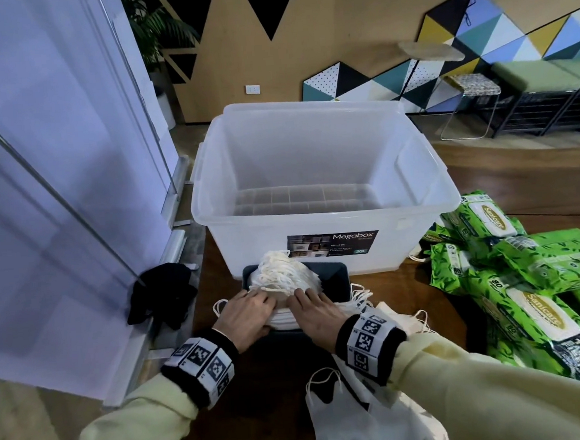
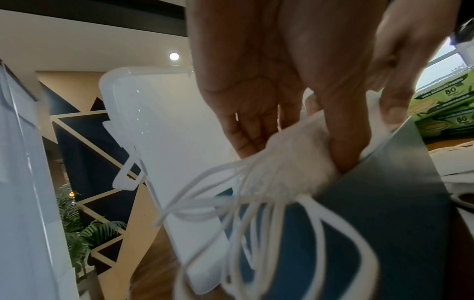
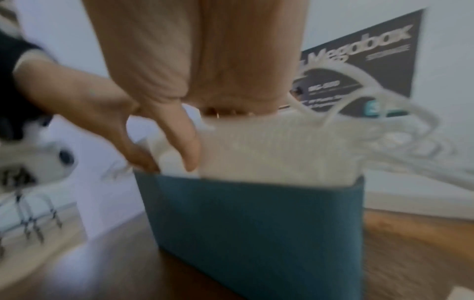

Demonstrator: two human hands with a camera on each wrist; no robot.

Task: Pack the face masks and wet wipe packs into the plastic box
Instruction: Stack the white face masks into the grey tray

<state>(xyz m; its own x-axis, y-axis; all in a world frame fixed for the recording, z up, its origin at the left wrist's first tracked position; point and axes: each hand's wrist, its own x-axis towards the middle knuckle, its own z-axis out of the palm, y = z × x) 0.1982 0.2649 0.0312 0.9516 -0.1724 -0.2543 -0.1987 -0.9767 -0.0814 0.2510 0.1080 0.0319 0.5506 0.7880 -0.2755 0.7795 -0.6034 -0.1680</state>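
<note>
Our left hand (image 1: pixel 246 315) and right hand (image 1: pixel 314 313) reach palms down, side by side, fingers curled round the masks (image 1: pixel 278 275) | masks: white stack, ear loops spilling, in a teal bin (image 1: pixel 334 278) at the tabletop's near edge before the empty box (image 1: pixel 326 214) | wipes (image 1: pixel 526 282) heaped right.

Dim indoor light, blurred wrist views

Both arms reach forward, left hand (image 1: pixel 245 314) and right hand (image 1: pixel 314 312) side by side, fingers curled downward.
</note>
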